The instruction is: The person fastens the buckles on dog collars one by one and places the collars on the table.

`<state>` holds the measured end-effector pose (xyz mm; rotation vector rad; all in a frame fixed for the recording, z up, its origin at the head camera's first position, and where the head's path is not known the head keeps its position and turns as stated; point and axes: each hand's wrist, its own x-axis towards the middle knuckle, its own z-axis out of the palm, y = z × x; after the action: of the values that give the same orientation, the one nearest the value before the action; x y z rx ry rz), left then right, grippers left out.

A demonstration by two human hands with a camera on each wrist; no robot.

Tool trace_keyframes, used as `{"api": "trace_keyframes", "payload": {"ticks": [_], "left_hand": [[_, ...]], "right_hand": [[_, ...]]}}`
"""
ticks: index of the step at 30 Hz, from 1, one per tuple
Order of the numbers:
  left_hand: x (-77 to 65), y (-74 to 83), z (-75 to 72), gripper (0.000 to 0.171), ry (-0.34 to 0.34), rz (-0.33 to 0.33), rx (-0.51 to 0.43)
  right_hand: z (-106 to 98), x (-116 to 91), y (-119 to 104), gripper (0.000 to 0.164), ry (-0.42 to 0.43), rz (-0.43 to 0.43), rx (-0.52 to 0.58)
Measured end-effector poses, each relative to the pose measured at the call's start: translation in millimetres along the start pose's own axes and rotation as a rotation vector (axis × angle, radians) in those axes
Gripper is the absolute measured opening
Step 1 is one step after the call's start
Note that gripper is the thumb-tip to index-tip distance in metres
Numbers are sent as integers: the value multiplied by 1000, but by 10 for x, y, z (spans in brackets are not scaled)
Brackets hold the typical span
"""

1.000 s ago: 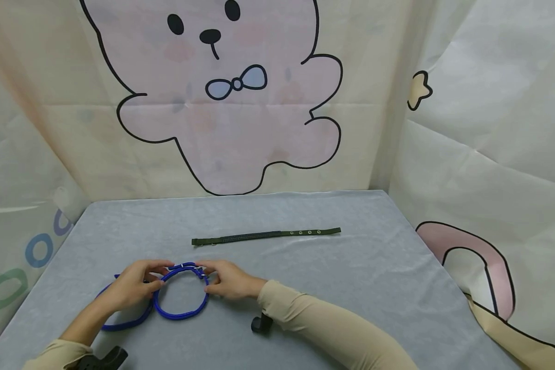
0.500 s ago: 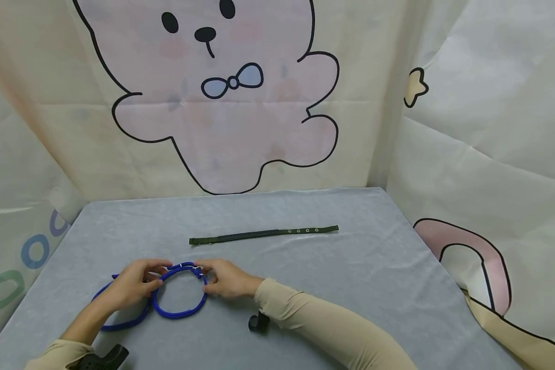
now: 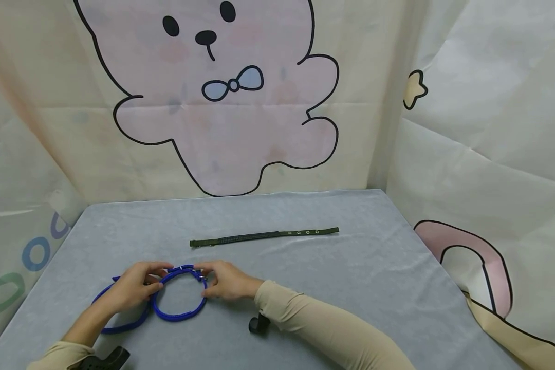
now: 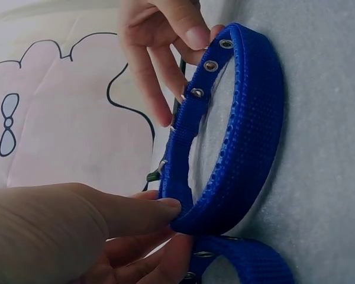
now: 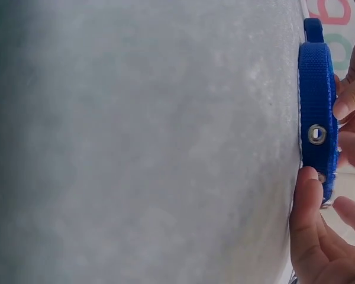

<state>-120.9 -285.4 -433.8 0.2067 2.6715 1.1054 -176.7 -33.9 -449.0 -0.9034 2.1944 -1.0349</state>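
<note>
A blue dog collar (image 3: 178, 317), closed into a ring and standing on its edge, lies between both hands. My left hand (image 3: 136, 284) pinches its left side, thumb against the band near the buckle in the left wrist view. My right hand (image 3: 228, 280) holds the right side, with the thumb on the outer face and the fingertips by the metal fittings. Metal eyelets show along the strap (image 4: 210, 66) in the left wrist view. A second blue collar (image 3: 125, 327), also looped, sits beside the first, partly hidden by my left hand.
Farther back on the grey cloth-covered table (image 3: 305, 288), a dark green collar (image 3: 254, 237) with eyelets lies stretched out flat. Printed fabric screens (image 3: 282, 133) rise behind and at both sides of the table. A black wrist device (image 3: 259, 325) hangs under the right sleeve.
The hands and the blue collar hold nearly the same position throughout. Only the head view shifts slightly.
</note>
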Motion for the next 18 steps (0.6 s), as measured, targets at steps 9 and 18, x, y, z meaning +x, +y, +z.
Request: {"api": "trace_keyframes", "payload": {"ticks": [9, 18], "left_hand": [[7, 14, -10, 40, 16, 7, 34], [-20, 87, -29, 41, 58, -17, 75]], "right_hand": [[-33, -20, 30, 55, -17, -3, 42], [-109, -71, 84, 44, 20, -32, 101]]}}
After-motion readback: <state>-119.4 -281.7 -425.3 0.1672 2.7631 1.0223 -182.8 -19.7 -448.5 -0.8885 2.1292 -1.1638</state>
